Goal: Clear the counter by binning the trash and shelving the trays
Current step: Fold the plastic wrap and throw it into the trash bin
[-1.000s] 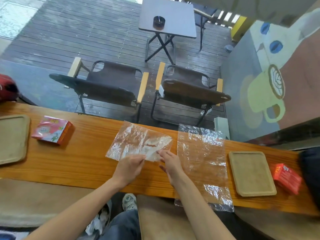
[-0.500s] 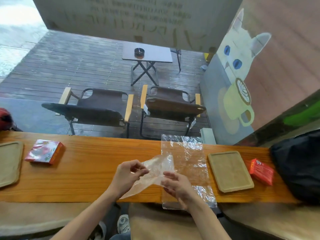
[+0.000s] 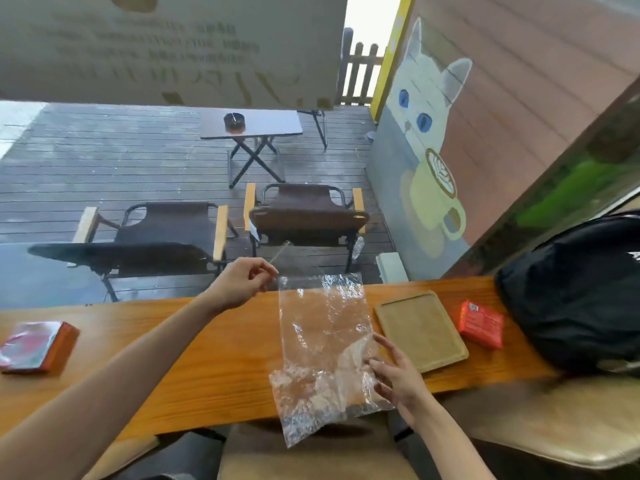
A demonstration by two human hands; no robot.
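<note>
Fingertips (image 3: 268,273) of the left hand (image 3: 242,284) are pinching together at the far edge of the wooden counter (image 3: 194,355), seemingly gripping a corner of thin clear film that is hard to make out against the dark chairs behind it. Over on the other side, the right hand (image 3: 396,377) is resting with its fingers loosely spread on the near right edge of the clear plastic bag (image 3: 323,344), which is lying flat across the counter and hanging over the near edge toward the person's lap. Just beside the bag on the right, a tan tray (image 3: 420,329) is lying flat, and beyond it a small red box (image 3: 481,323) is sitting near a black bag (image 3: 581,289) that is slumping at the counter's right end. Well apart on the left, another red packet (image 3: 36,346) with a shiny wrapper is lying on the wood. Past the window, two folding chairs (image 3: 304,216) are standing on a wet deck by a small table (image 3: 252,124) carrying a dark ashtray (image 3: 234,120), and a painted cat with a cup (image 3: 429,109) is covering the wall at right.
</note>
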